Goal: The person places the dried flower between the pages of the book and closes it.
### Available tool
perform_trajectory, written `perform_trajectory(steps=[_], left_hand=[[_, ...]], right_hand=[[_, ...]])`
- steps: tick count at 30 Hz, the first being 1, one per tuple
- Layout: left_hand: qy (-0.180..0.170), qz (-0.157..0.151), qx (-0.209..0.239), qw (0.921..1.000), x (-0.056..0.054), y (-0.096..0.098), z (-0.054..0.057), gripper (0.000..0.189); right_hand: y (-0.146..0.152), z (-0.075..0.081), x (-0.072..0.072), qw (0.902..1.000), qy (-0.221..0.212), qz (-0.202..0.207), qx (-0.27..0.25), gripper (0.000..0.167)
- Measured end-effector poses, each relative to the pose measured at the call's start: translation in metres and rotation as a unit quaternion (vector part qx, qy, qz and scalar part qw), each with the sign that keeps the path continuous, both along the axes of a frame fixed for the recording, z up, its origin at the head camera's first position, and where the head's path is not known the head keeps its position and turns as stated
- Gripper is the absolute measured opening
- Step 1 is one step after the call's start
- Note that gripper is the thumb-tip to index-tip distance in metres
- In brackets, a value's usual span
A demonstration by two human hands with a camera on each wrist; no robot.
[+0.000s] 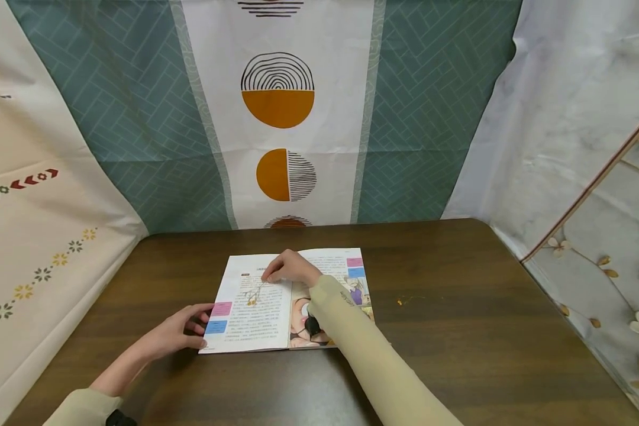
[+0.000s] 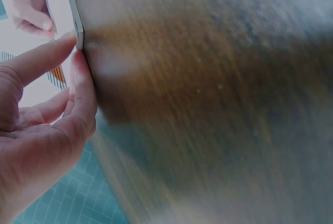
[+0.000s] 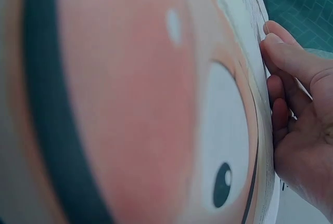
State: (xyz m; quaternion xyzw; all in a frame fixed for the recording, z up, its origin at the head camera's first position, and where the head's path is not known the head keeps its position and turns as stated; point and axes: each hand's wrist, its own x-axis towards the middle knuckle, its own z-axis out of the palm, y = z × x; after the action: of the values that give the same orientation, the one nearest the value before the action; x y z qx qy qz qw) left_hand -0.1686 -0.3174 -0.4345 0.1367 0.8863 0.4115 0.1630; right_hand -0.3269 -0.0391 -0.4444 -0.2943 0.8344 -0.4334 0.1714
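Observation:
An open book (image 1: 261, 331) with printed text and colour cartoon pictures lies on the dark wooden table. Over its left page, my right hand (image 1: 293, 268) pinches the thin stem of a small dried flower sprig (image 1: 252, 299) with a yellowish tip. Thumb and forefinger meet at that stem in the right wrist view, close to the page. At the book's left edge, my left hand (image 1: 173, 331) holds the margin near the lower corner. Its curled fingers (image 2: 80, 89) touch the book's edge in the left wrist view.
Right of the book, a small yellow-orange sprig (image 1: 400, 302) lies on the table (image 1: 474, 343). Patterned cloth (image 1: 431, 118) hangs behind the table's far edge, with more fabric at both sides. The right forearm crosses the book's right page.

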Motion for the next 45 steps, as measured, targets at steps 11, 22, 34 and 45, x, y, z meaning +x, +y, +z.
perform_trajectory(steps=[11, 22, 34, 45], left_hand=[[-0.008, 0.001, 0.005, 1.0000, 0.0001, 0.0014, 0.0016, 0.077], [-0.009, 0.001, 0.007, 0.9999, 0.0005, 0.0023, 0.0014, 0.078], [-0.016, 0.001, 0.005, 0.9999, -0.0006, -0.0006, 0.0019, 0.079], [-0.016, 0.001, 0.002, 0.9999, -0.0018, 0.0015, 0.0030, 0.079]], right_hand=[[-0.0008, 0.0014, 0.0001, 0.9999, 0.005, 0.003, 0.012, 0.011], [-0.0002, -0.0027, -0.0028, 0.9999, -0.006, 0.012, 0.010, 0.010], [-0.0002, -0.0018, -0.0035, 0.9995, -0.011, 0.028, 0.007, 0.011], [0.0010, 0.0004, -0.0034, 0.9997, -0.011, 0.019, 0.014, 0.010]])
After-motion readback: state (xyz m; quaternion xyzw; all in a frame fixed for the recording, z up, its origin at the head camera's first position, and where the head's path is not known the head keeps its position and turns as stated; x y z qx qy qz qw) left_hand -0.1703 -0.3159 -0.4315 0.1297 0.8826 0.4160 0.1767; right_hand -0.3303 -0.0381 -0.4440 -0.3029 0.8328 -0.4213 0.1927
